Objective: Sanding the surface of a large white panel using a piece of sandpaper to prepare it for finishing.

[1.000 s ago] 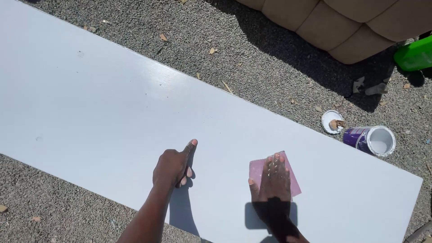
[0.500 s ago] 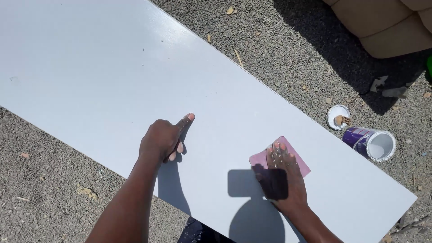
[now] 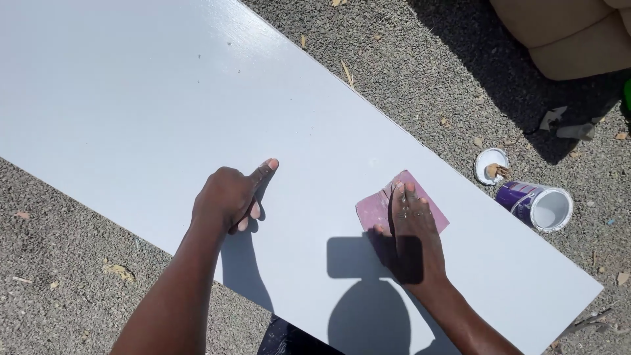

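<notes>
A long white painted board (image 3: 131, 98) lies flat on gravel ground. My right hand (image 3: 411, 230) presses flat, fingers together, on a pink-purple sheet of sandpaper (image 3: 378, 204) that lies on the board near its right end. My left hand (image 3: 230, 194) rests on the board to the left of it, loosely fisted on its knuckles with the thumb stretched out along the surface. It holds nothing. The shadow of my head falls on the board between my arms.
A purple paint tin (image 3: 536, 205) lies on its side on the gravel just past the board's far right edge, its white lid (image 3: 491, 165) beside it. A tan padded cushion (image 3: 565, 33) sits at the top right. Gravel (image 3: 66, 263) surrounds the board.
The view has shifted, so the board and hands sit higher and more to the left in the picture. My right hand stays pressed on the sandpaper; my left fist has kept its pose.
</notes>
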